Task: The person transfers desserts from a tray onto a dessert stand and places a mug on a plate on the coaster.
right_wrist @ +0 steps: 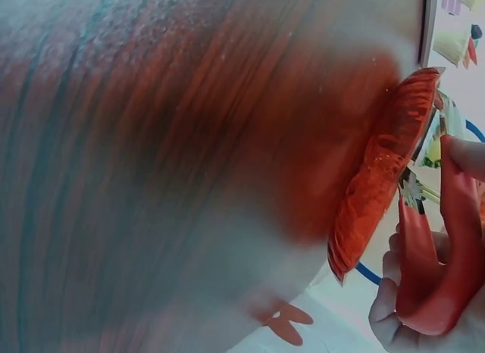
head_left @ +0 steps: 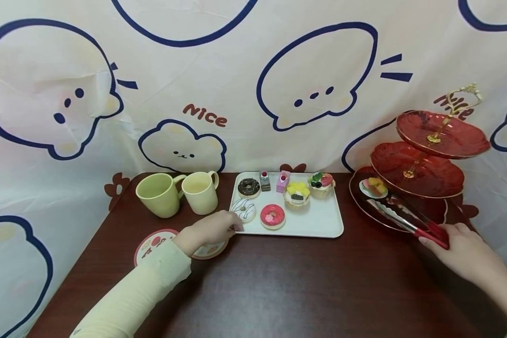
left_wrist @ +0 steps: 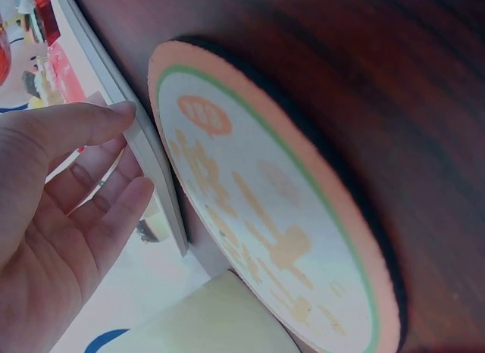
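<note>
At the left, a green mug [head_left: 158, 195] and a cream mug [head_left: 203, 195] are standing upright on the worktop [head_left: 287, 291], behind two round coasters [head_left: 211, 251]. The left hand [head_left: 217, 227] is holding the tray [head_left: 317, 223] by its near left corner, fingers bent at the rim; a light grip there should be enough, keeping the fingertips off the white-striped donut [head_left: 249, 213] just beside them. Five more pastries are lying on the tray, around a bare right-hand part.

Farther right, the fruit-topped tart [head_left: 375, 187] is sitting on the lowest tier of the red stand [head_left: 422, 180]. The right hand [head_left: 469, 249] is gripping the tongs [head_left: 393, 216] by their red handles, with the arms spread and the tips just beside the tart. Letting go cleanly would probably mean keeping the arms wide, drawing the tongs back low and not catching the tier above.

As for what is hiding: the left sleeve is covering part of the coasters, the upper tiers are screening much of the lowest one, and the darker tong arm is blending into the red, leaving any contact with the tart uncertain. The right wrist view is cutting off part of the right hand.
</note>
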Demonstrator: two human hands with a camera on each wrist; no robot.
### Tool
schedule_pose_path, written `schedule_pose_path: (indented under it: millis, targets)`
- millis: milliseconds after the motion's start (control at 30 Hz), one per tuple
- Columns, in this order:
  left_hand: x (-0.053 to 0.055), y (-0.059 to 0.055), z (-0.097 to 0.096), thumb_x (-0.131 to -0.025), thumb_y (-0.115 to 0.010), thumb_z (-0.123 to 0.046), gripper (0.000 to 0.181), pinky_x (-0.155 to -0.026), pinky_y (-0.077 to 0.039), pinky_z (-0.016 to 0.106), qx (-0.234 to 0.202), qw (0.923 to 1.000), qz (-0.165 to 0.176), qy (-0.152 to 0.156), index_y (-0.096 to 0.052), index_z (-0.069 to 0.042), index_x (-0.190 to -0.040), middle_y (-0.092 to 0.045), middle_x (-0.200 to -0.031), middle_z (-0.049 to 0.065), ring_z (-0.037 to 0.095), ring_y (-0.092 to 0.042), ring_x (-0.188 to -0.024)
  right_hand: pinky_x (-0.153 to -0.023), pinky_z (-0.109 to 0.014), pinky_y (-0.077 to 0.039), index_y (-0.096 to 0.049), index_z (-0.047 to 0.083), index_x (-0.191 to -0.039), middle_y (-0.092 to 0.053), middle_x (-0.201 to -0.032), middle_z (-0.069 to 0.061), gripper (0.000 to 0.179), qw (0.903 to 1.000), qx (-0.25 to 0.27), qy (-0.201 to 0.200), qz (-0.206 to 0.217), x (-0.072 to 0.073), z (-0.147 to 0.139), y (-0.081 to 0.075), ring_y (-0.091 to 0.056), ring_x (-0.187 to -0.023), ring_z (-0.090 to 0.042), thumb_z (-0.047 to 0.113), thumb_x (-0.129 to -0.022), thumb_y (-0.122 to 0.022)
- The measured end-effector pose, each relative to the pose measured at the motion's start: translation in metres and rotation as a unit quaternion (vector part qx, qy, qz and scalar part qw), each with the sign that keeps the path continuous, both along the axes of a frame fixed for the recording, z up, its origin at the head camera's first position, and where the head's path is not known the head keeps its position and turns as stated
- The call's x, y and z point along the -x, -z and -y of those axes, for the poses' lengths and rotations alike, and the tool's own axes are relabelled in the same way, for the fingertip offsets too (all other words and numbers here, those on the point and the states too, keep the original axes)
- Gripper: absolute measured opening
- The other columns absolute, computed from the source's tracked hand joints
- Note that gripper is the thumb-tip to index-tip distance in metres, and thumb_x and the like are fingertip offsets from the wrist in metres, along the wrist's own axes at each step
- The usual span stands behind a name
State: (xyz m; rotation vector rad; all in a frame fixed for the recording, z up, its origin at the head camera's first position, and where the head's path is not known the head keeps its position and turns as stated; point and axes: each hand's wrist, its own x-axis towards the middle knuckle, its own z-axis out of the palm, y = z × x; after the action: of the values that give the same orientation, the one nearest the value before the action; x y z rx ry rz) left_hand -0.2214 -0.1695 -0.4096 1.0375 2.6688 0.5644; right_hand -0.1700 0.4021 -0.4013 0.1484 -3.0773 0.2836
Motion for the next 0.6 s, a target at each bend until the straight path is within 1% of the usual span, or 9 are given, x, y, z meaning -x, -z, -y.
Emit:
schedule_pose_path:
  millis: [67, 100, 133, 167, 200, 300, 333, 533, 600]
  targets:
    - [0.0, 0.0, 0.001, -0.09, -0.069, 0.007, 0.018, -0.081, -0.056, 0.035, -0.006, 1.0, -0.003, 0.005, -0.077, -0.005, -0.1, -0.072, -0.097, 0.004, 0.014, -0.065, -0.089, -0.073, -0.066, -0.047, -0.05, -0.027, -0.116, -0.051, -0.101, -0.042, 0.084, 1.0, 0.002, 0.004, 0.003, -0.003, 0.0, -0.003, -0.055, -0.089, -0.054, 0.053, -0.096, -0.065]
    - [0.002, 0.005, 0.003, -0.09, -0.069, 0.008, 0.019, -0.08, -0.056, 0.035, -0.006, 0.9999, -0.011, 0.011, -0.077, -0.005, -0.1, -0.072, -0.097, 0.004, 0.015, -0.065, -0.089, -0.073, -0.066, -0.047, -0.049, -0.027, -0.116, -0.051, -0.102, -0.042, 0.083, 1.0, 0.002, 0.006, 0.007, -0.004, 0.0, -0.004, -0.055, -0.089, -0.054, 0.053, -0.096, -0.064]
    - [0.002, 0.005, 0.004, -0.09, -0.069, 0.008, 0.019, -0.08, -0.056, 0.035, -0.007, 0.9999, -0.01, 0.012, -0.077, -0.005, -0.1, -0.072, -0.097, 0.004, 0.015, -0.065, -0.089, -0.072, -0.065, -0.048, -0.049, -0.026, -0.117, -0.051, -0.102, -0.042, 0.083, 0.9999, 0.002, 0.008, 0.011, -0.005, 0.0, -0.006, -0.056, -0.089, -0.053, 0.053, -0.096, -0.064]
    - [0.002, 0.005, 0.004, -0.09, -0.069, 0.008, 0.019, -0.08, -0.056, 0.035, -0.006, 0.9999, -0.01, 0.011, -0.077, -0.005, -0.101, -0.072, -0.097, 0.004, 0.015, -0.065, -0.089, -0.071, -0.064, -0.048, -0.048, -0.026, -0.118, -0.051, -0.102, -0.042, 0.084, 0.9998, 0.003, 0.01, 0.017, -0.007, 0.0, -0.008, -0.056, -0.088, -0.052, 0.053, -0.096, -0.064]
    - [0.0, 0.0, 0.001, -0.09, -0.069, 0.007, 0.018, -0.081, -0.056, 0.036, -0.004, 1.0, -0.002, 0.002, -0.077, -0.005, -0.1, -0.072, -0.097, 0.004, 0.016, -0.065, -0.089, -0.069, -0.062, -0.049, -0.048, -0.026, -0.118, -0.051, -0.102, -0.041, 0.083, 0.9997, 0.003, 0.014, 0.019, -0.008, 0.0, -0.009, -0.056, -0.087, -0.05, 0.053, -0.096, -0.065]
    - [0.0, 0.001, 0.001, -0.09, -0.069, 0.008, 0.019, -0.083, -0.056, 0.037, 0.005, 0.9999, 0.004, -0.009, -0.077, -0.005, -0.101, -0.072, -0.098, 0.004, 0.017, -0.066, -0.091, -0.064, -0.057, -0.05, -0.046, -0.026, -0.118, -0.051, -0.1, -0.04, 0.084, 0.9994, 0.003, 0.02, 0.028, -0.011, 0.002, -0.014, -0.057, -0.082, -0.046, 0.053, -0.095, -0.067]
    - [-0.003, -0.004, -0.002, -0.09, -0.069, 0.008, 0.018, -0.084, -0.056, 0.037, 0.008, 0.9998, 0.011, -0.018, -0.077, -0.005, -0.101, -0.072, -0.098, 0.004, 0.017, -0.066, -0.092, -0.062, -0.055, -0.05, -0.046, -0.026, -0.118, -0.052, -0.099, -0.04, 0.084, 0.9994, 0.003, 0.022, 0.026, -0.013, 0.003, -0.014, -0.057, -0.08, -0.044, 0.052, -0.094, -0.068]
    - [-0.003, -0.004, -0.003, -0.09, -0.068, 0.008, 0.02, -0.084, -0.056, 0.035, 0.016, 0.9997, 0.005, -0.02, -0.077, -0.006, -0.101, -0.072, -0.099, 0.002, 0.016, -0.066, -0.092, -0.057, -0.046, -0.048, -0.047, -0.026, -0.117, -0.054, -0.093, -0.036, 0.082, 0.9997, 0.011, 0.021, 0.011, -0.022, 0.004, -0.017, -0.056, -0.073, -0.038, 0.05, -0.094, -0.069]
    - [-0.003, -0.004, -0.003, -0.09, -0.068, 0.009, 0.02, -0.084, -0.056, 0.035, 0.014, 0.9997, 0.003, -0.019, -0.077, -0.006, -0.1, -0.072, -0.098, 0.002, 0.016, -0.065, -0.092, -0.057, -0.046, -0.047, -0.048, -0.025, -0.117, -0.054, -0.092, -0.035, 0.082, 0.9997, 0.011, 0.018, 0.009, -0.024, 0.005, -0.019, -0.056, -0.073, -0.038, 0.05, -0.094, -0.069]
